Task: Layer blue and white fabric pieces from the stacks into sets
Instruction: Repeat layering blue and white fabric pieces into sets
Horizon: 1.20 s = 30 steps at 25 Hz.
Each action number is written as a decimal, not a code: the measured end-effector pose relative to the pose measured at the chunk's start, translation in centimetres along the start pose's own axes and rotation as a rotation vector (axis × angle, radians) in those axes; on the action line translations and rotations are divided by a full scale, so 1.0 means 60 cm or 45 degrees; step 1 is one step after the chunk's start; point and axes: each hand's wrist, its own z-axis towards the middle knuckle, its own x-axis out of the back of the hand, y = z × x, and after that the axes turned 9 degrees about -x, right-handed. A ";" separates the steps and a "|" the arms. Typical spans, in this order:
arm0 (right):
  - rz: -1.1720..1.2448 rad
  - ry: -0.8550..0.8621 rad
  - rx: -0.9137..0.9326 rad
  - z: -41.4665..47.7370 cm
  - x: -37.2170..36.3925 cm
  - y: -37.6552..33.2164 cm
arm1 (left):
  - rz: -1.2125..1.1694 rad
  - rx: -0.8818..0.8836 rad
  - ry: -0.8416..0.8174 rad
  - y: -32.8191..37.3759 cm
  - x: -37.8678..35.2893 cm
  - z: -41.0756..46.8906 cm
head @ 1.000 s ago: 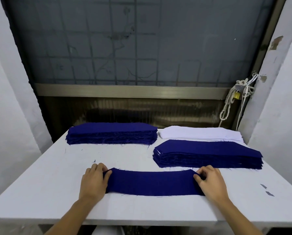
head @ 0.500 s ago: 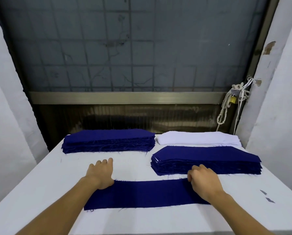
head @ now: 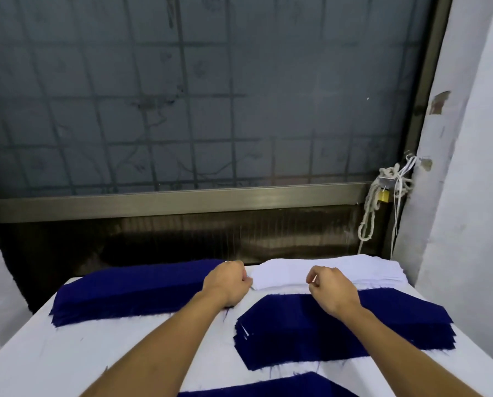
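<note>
The white bench (head: 67,353) fills the lower part of my view. The near blue stack (head: 311,333) sits right of centre on it, its layers fanned a little at the left corner, with the person's right forearm crossing above it. The far blue stack (head: 130,290) lies at the back left, its right end hidden behind the left hand. The white stack (head: 354,270) lies at the back right, just behind the near blue stack. A single blue piece (head: 282,388) lies closest to me, cut off by the bottom edge.

The left hand (head: 228,282) is curled into a loose fist at the left end of the white stack. Its fingertips are turned away from me, so I cannot tell whether it has hold of any fabric. The right hand (head: 332,290) is curled too, at the near edge of the white stack, with thumb and forefinger pinching a thin white edge.

A small yellow padlock (head: 383,196) hangs among knotted rope (head: 368,224) by the window frame; any marking on it is too small to read
</note>
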 end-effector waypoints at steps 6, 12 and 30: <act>-0.114 0.014 0.038 0.109 -0.054 0.022 | 0.177 -0.051 0.035 0.018 -0.095 0.128; -0.172 0.055 0.098 0.176 -0.105 0.036 | 0.217 0.071 0.010 0.027 -0.149 0.206; 0.389 -0.226 0.036 0.204 -0.082 -0.005 | -0.779 -0.265 0.073 0.047 -0.104 0.210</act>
